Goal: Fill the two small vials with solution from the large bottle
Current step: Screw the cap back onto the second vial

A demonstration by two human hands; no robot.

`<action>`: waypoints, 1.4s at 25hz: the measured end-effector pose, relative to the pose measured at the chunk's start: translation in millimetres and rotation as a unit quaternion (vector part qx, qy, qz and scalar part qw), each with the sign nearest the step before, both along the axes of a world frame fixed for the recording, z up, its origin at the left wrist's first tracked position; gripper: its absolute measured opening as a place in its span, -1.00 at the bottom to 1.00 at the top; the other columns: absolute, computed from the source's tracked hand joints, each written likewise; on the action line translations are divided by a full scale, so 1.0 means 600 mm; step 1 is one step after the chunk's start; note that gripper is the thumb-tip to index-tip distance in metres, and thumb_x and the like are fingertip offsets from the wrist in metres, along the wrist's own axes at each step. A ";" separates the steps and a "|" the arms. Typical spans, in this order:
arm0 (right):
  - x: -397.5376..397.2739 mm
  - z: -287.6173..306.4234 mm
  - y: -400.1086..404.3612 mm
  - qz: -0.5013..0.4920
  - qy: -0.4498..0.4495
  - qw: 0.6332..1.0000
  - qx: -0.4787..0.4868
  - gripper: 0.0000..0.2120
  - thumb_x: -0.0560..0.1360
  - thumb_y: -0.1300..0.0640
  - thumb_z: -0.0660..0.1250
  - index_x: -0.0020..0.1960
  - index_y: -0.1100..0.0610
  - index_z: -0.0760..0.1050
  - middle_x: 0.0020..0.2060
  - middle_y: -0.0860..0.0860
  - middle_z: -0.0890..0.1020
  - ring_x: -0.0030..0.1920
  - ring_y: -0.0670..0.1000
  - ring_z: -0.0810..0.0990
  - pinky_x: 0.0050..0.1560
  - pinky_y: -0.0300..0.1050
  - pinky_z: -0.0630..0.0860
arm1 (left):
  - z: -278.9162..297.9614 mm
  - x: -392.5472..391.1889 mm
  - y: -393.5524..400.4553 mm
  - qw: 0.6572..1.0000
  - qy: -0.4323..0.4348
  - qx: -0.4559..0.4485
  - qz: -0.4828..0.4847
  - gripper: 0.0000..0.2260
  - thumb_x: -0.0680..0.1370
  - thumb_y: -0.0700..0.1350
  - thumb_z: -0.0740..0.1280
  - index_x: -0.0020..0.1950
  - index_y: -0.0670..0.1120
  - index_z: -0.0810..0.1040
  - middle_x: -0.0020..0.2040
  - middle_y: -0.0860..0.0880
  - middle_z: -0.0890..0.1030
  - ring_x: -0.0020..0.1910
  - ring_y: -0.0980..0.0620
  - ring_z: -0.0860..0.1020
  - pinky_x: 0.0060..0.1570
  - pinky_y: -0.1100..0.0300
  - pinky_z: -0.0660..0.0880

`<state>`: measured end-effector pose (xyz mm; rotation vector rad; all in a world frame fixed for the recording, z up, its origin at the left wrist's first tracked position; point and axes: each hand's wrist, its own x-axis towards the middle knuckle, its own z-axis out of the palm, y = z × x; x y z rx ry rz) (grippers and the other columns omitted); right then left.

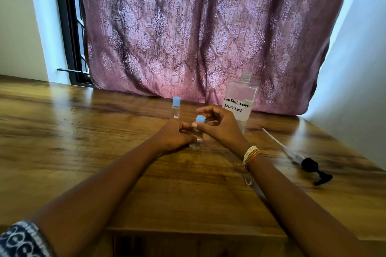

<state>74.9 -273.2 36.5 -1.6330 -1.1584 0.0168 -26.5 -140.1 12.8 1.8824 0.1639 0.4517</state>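
Note:
A small clear vial (196,137) with a blue cap (200,119) stands on the wooden table (83,131) at the middle. My left hand (175,134) grips its body. The fingers of my right hand (219,125) pinch the blue cap on top of it. Behind and to the left a second vial (176,108) stands upright, its own blue cap on. The large clear bottle (241,98), labelled contact lens solution, is at the back right with its neck uncapped, partly hidden by my right hand.
A black pump head (313,169) with its long white tube (277,142) lies on the table to the right. A patterned pink curtain (198,27) hangs along the table's far edge. The near table edge runs below my forearms.

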 end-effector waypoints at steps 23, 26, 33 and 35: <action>0.018 -0.002 0.001 0.060 0.120 0.991 -0.002 -0.46 0.34 0.36 0.51 0.27 0.13 0.47 -0.11 0.05 0.67 -0.05 -0.05 0.66 0.12 -0.08 0.58 | -0.004 0.002 0.004 0.999 0.002 -0.030 -0.016 -0.80 0.40 -0.29 0.47 -0.08 -0.02 0.67 -0.25 0.07 0.71 -0.25 0.19 0.65 -0.17 0.30 0.55; 0.023 0.007 -0.004 0.142 0.164 0.976 -0.013 -0.47 0.46 0.43 0.35 0.39 0.19 0.34 0.16 0.19 0.62 0.15 0.08 0.63 0.21 -0.06 0.57 | -0.004 0.003 0.006 0.999 0.006 -0.033 -0.018 -0.81 0.41 -0.28 0.47 -0.04 -0.05 0.67 -0.12 0.01 0.72 -0.16 0.14 0.67 -0.04 0.24 0.58; 0.018 0.000 0.000 0.071 0.111 0.991 0.012 -0.55 0.37 0.36 0.49 0.24 0.23 0.51 -0.12 0.07 0.67 -0.05 -0.01 0.66 0.08 -0.13 0.59 | -0.008 0.004 0.007 0.999 -0.001 -0.040 -0.021 -0.79 0.41 -0.29 0.47 -0.05 -0.01 0.67 -0.04 -0.16 0.71 -0.11 0.02 0.67 0.02 0.13 0.59; 0.020 0.004 -0.005 0.123 0.137 0.983 0.004 -0.47 0.42 0.38 0.43 0.36 0.26 0.40 0.06 0.16 0.65 0.09 0.04 0.64 0.13 -0.13 0.59 | -0.010 0.006 0.008 0.999 -0.003 -0.045 -0.022 -0.78 0.41 -0.30 0.47 -0.06 -0.01 0.67 -0.03 -0.13 0.71 -0.10 0.04 0.67 0.04 0.13 0.58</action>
